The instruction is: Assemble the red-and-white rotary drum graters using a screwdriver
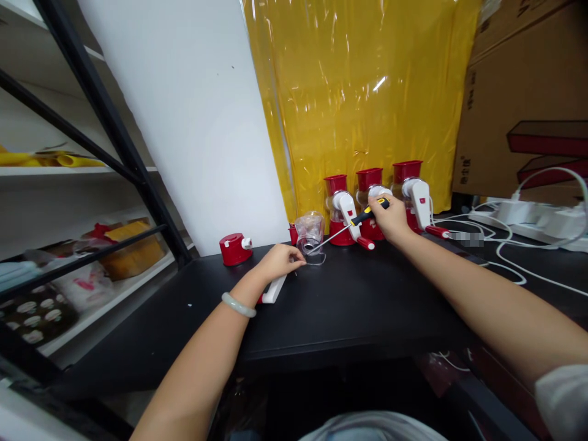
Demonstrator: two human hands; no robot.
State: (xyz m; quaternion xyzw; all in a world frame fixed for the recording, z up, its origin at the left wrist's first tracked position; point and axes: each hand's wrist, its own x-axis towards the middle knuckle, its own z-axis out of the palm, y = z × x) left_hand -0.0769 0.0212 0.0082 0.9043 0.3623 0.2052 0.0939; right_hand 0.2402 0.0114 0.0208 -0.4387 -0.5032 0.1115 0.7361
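My right hand (389, 215) grips the yellow-and-black handle of a screwdriver (365, 214), whose shaft slants down to the left. The shaft's tip reaches the mouth of a clear plastic grinder housing (310, 231), which stands on the black table. Beside that housing is my left hand (283, 261), its fingers pinched together close to the tip. Whatever those fingers hold is too small or hidden to make out. Under the left hand lies a white crank handle (274, 290) with a red end, partly covered by the wrist. A red base (235, 250) with a white knob sits farther left.
Three red-and-white rotary graters (339, 211) stand along the back, before a yellow plastic curtain (367, 92). White cables and a power strip (528, 214) lie at the right, near a cardboard box (519, 104). A black-framed shelf (114, 257) is on the left.
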